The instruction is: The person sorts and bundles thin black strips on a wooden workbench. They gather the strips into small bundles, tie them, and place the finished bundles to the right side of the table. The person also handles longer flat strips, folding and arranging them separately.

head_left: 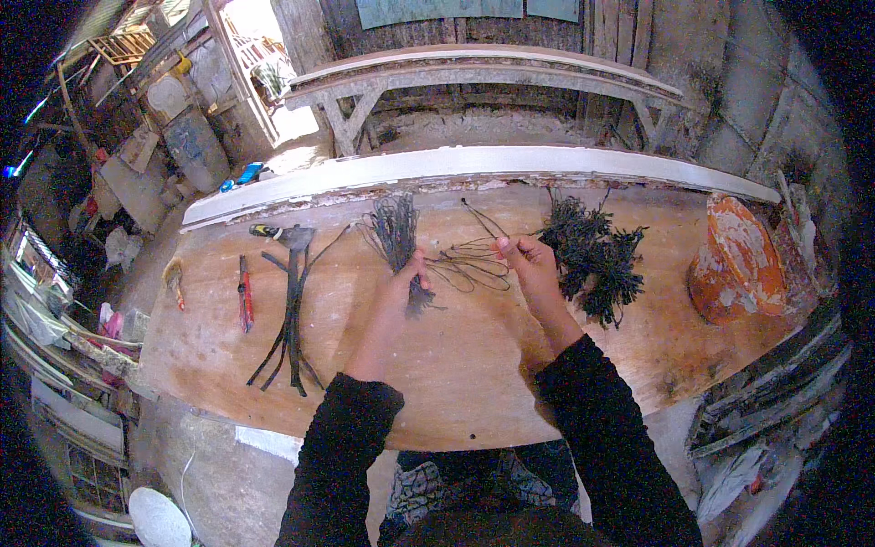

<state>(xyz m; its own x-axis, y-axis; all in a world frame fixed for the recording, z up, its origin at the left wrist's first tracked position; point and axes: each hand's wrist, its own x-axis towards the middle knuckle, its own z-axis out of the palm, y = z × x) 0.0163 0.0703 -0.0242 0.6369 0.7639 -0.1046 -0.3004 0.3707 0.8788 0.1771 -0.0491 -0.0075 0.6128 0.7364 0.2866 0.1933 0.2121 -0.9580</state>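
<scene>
My left hand (412, 276) is closed round a bundle of looped black cord (395, 228). The looped ends stand up above the fist, and frayed ends poke out below it. Thin dark cord (474, 272) spreads in loose loops between my two hands. At its other side my right hand (538, 269) pinches a strand of it between thumb and fingertips. Just right of that hand lies a pile of similar black cord bundles (597, 260) on the wooden table (465, 383).
Long black strips (293, 319) lie left of my left hand, below a scraper-like tool with a yellow-and-black handle (266, 232). Further left are a red tool (244, 296) and a small curved tool (175, 281). An orange, white-smeared bucket (729, 273) stands right; a white board (456, 166) borders the far edge.
</scene>
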